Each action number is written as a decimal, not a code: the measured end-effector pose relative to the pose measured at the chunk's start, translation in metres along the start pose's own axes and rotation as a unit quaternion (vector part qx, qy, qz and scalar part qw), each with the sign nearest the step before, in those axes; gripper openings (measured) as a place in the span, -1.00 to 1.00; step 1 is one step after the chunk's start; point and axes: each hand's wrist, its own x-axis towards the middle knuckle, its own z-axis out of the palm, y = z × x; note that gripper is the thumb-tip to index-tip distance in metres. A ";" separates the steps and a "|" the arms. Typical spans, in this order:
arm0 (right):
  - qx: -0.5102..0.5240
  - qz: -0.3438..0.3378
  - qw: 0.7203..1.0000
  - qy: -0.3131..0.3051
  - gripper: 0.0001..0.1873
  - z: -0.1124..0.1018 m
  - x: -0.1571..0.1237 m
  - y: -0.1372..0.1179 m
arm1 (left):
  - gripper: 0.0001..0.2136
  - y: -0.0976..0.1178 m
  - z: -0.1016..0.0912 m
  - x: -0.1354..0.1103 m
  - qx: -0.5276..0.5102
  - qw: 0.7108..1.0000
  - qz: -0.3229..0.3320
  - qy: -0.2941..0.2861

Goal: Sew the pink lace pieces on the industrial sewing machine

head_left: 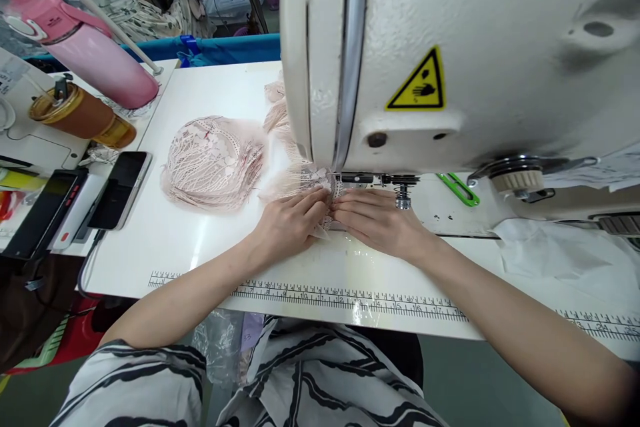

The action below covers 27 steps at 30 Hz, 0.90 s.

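Observation:
A pale pink lace piece (315, 177) lies under the head of a white sewing machine (450, 7), by the presser foot. My left hand (295, 217) is closed on its near left edge, fingers bent and bunched. From the right, my right hand (377, 220) holds the same lace near the needle area, fingers together and tips almost meeting the left hand's. The fingertips and the needle are partly hidden. Left of the machine rests a rounded pile of pink lace pieces (213, 163) with loose fringe threads. More lace (277, 113) trails behind the machine head.
A phone (120, 190), a brown cup (83, 113) and a pink bottle (95, 57) stand at the left. Green thread snips (459, 189) lie under the machine arm. White cloth (565, 260) sits at right; a printed ruler (320, 297) runs along the front edge.

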 end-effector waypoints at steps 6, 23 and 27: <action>0.017 0.016 1.000 -0.005 -0.77 0.005 0.001 0.000 | -0.65 -0.002 0.003 -0.001 -0.003 0.999 -0.031 -0.014; -0.055 -0.026 0.997 0.056 -0.78 0.006 0.004 0.009 | -0.72 0.000 0.004 0.004 0.031 0.998 -0.051 -0.009; -0.116 -0.013 0.989 0.090 -0.65 0.006 0.001 0.009 | -0.66 0.001 0.005 0.005 0.046 0.998 -0.044 -0.007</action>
